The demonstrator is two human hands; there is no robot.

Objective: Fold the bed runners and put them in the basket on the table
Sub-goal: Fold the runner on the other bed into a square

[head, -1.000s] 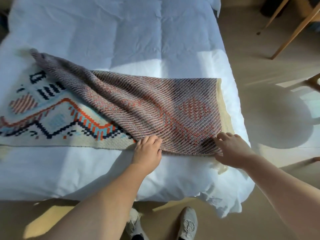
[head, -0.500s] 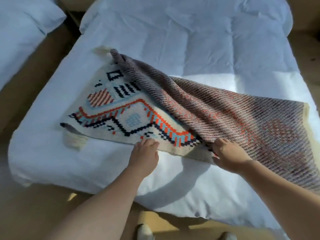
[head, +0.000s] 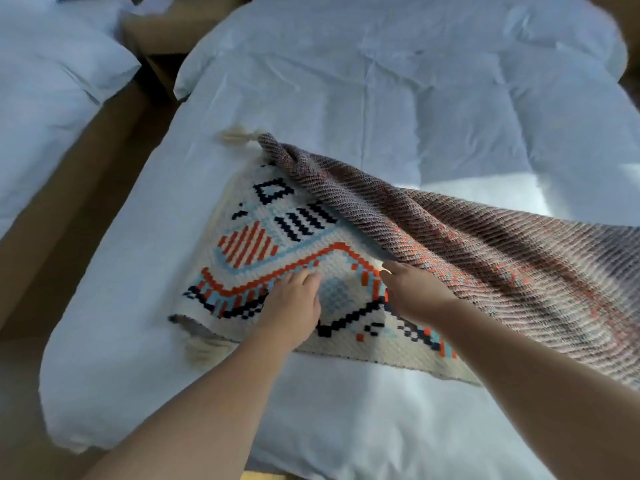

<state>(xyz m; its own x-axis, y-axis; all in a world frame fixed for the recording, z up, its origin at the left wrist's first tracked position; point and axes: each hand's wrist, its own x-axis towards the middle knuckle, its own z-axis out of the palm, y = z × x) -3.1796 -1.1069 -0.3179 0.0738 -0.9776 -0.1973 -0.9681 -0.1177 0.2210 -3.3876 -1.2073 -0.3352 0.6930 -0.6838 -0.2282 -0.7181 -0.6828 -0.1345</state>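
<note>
Runner: bed runner lies across the white duvet of the nearer bed, patterned face up at my left end, cream with orange, blue and dark motifs.
Fold: the right part is turned over onto the patterned part, showing its ribbed reverse side, which runs off toward the right edge of my view.
Tassels: one cream tassel at the far left corner, another at the near left corner, both resting on the duvet.
Left hand: my left hand lies palm down on the patterned face, fingers spread flat, gripping nothing, only pressing the cloth.
Right hand: my right hand sits at the edge of the turned-over layer, fingertips touching it; I cannot tell whether they pinch the edge or merely rest against it.
Spacing: the two hands are near each other on the runner, not touching.
Surroundings: second bed with white bedding to my left, brown floor between the beds.
</note>
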